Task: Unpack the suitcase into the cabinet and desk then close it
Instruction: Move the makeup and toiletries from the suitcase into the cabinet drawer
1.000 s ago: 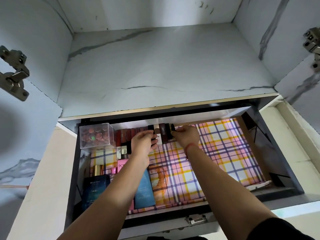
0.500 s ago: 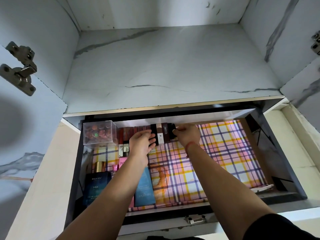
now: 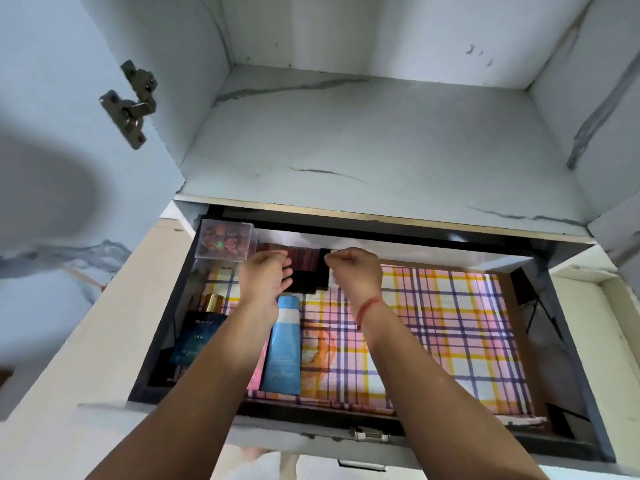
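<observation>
Row of slim cases [image 3: 306, 268]: dark red and black, laid side by side along the back wall of the open drawer [image 3: 540, 306], on the plaid liner [image 3: 433, 323].
Left hand [image 3: 266, 275]: at the row's left end, fingers curled toward the cases; whether it grips one or only steadies the row cannot be told.
Right hand [image 3: 353, 271]: at the row's right end, knuckles up, fingers curled in; a pale sliver shows under it, and a pinch cannot be confirmed.
Step, as judged: squaring the row up tight against the back wall.
Neighbours: clear box [image 3: 225, 244] of small round items in the back left corner, just beside the row; blue tube [image 3: 282, 344], dark blue carton [image 3: 197, 337] and gold-capped bottle [image 3: 213, 303] nearer the front, partly under the left forearm.
Surroundings: bare cabinet shelf [image 3: 363, 143] overhangs the back of the drawer; door hinge [image 3: 131, 102] at left.
Suitcase: not in view.
Risk one: uneven pressure from either end could skew or fan the loose cases out across the liner.
Risk two: the left forearm, drawn back low, could knock over the tube or bottle.
Risk three: the overhanging shelf hides the back edge, so a case could sit crooked unnoticed.
</observation>
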